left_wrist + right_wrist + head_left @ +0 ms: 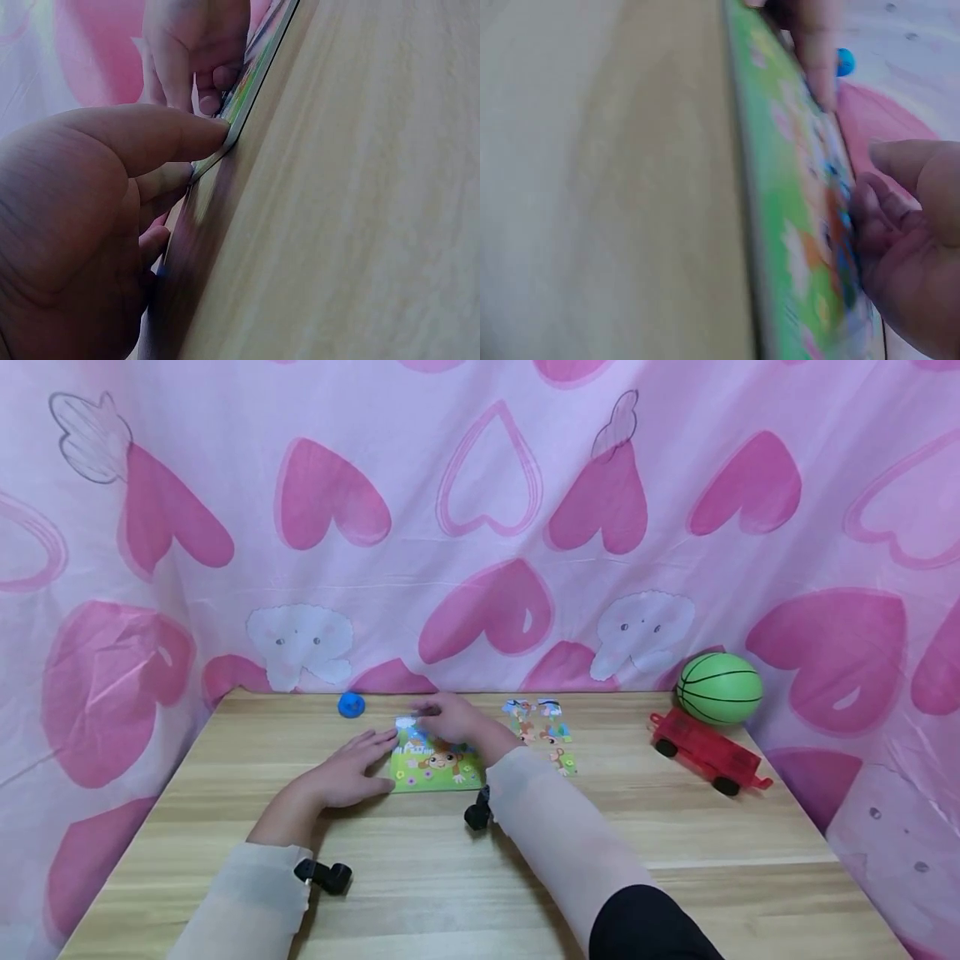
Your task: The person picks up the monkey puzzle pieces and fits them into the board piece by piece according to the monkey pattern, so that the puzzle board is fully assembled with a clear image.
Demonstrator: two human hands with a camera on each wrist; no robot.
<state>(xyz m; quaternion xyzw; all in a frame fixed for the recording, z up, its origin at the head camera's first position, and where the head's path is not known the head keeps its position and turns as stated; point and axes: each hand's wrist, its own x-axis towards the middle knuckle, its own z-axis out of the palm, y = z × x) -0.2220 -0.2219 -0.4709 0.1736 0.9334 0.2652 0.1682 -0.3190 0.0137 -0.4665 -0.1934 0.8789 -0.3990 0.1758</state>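
A jigsaw puzzle board (431, 777) with a cartoon monkey on a green ground lies flat on the table. My left hand (347, 772) rests along its left edge, and in the left wrist view the thumb (180, 139) touches the near corner. Over the board's upper part is my right hand (452, 718). The right wrist view shows its thumb (904, 159) held apart and its fingers loosely bent at the puzzle's surface, with no piece visible between them. The hand hides the board's upper right. Several loose puzzle pieces (561, 735) lie right of the board.
A small blue round object (351, 704) sits near the table's back edge, left of the board. To the right are a red toy cart (708, 750) and a green ball (720, 687) with black lines. Behind the table (420, 877) hangs a pink heart-patterned cloth (405, 577).
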